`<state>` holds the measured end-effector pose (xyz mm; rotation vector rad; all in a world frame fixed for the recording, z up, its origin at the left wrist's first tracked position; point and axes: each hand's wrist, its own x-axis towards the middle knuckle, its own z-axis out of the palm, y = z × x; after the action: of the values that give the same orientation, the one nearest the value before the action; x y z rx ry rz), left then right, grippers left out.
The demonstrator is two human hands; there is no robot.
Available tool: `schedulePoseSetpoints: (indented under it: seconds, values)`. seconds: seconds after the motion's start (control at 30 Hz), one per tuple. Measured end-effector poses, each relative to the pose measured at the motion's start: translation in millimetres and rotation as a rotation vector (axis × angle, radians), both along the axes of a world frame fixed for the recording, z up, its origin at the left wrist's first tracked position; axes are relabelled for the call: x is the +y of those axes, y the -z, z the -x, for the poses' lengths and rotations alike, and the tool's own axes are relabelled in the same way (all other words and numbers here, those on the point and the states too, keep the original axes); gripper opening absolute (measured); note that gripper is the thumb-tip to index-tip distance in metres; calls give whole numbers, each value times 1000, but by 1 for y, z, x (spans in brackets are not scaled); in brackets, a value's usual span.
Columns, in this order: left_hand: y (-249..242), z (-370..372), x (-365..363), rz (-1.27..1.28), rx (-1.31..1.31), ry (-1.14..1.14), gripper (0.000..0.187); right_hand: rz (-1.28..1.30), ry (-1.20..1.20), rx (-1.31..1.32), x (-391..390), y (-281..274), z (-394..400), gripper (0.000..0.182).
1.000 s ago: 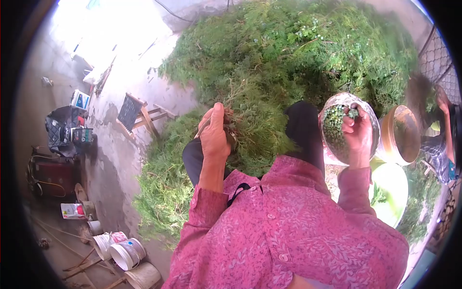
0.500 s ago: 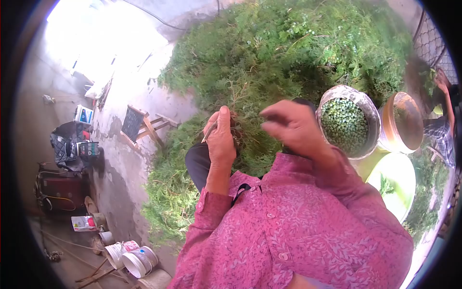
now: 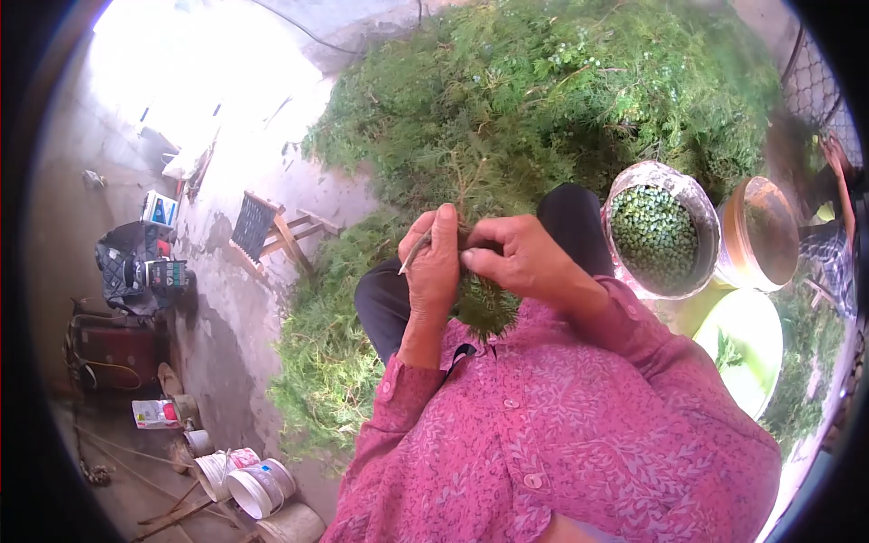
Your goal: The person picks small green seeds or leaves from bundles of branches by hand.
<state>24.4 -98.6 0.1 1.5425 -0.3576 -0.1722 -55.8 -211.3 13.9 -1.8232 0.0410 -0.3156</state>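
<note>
My left hand (image 3: 433, 262) is closed round a leafy green branch (image 3: 486, 309), whose thin woody stem sticks out past the thumb. Close beside it on the right, my right hand (image 3: 518, 253) is pinched at the same branch; what lies between its fingertips is too small to make out. Green leaves hang below both hands, in front of the pink shirt. A large heap of green branches (image 3: 543, 100) fills the area beyond the hands. To the right stands a whitish bucket (image 3: 709, 258) holding many small green pieces (image 3: 654, 231).
An orange-rimmed container (image 3: 786, 258) and a pale green basin (image 3: 756, 380) stand at the right, near another person's arm (image 3: 844, 185). At the left are a small wooden stool (image 3: 256, 226), a dark red case (image 3: 118, 356) and white buckets (image 3: 258, 493).
My right hand has moved left and down from beside the bucket to the branch at my left hand. The leafy end now shows below the hands.
</note>
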Motion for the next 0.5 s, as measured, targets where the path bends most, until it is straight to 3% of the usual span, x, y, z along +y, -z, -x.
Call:
schedulePoseSetpoints:
  seconds: [0.07, 0.13, 0.17, 0.23, 0.3, 0.33, 0.37, 0.4, 0.47, 0.5]
  values:
    - [2, -1, 1, -50, -54, 7, 24, -86, -28, 107, -7, -6, 10, 15]
    - [9, -14, 6, 130, 80, -60, 23, -298, -81, 120, -12, -11, 23, 8]
    - [13, -19, 8, 142, 96, -73, 21, -240, 35, -28, -13, -10, 31, 8]
    - [16, -23, 14, 146, 121, -68, 21, -412, 156, -179, -30, -15, 46, 12]
    - [15, -25, 19, 153, 146, -69, 21, -316, 392, -356, -65, 8, 54, 16]
    - [14, -25, 21, 219, 241, -39, 22, -289, 516, -309, -86, 19, 64, 14]
    - [13, -25, 22, 288, 337, -9, 22, -58, 726, -154, -103, 28, 71, 13]
    - [13, -25, 24, 290, 338, -8, 22, 376, 883, 30, -122, 44, 80, 14]
    - [14, -24, 26, 327, 433, 14, 23, 747, 942, 194, -133, 57, 96, 15]
    - [17, -25, 26, 326, 435, 16, 23, 747, 944, 197, -132, 56, 95, 15]
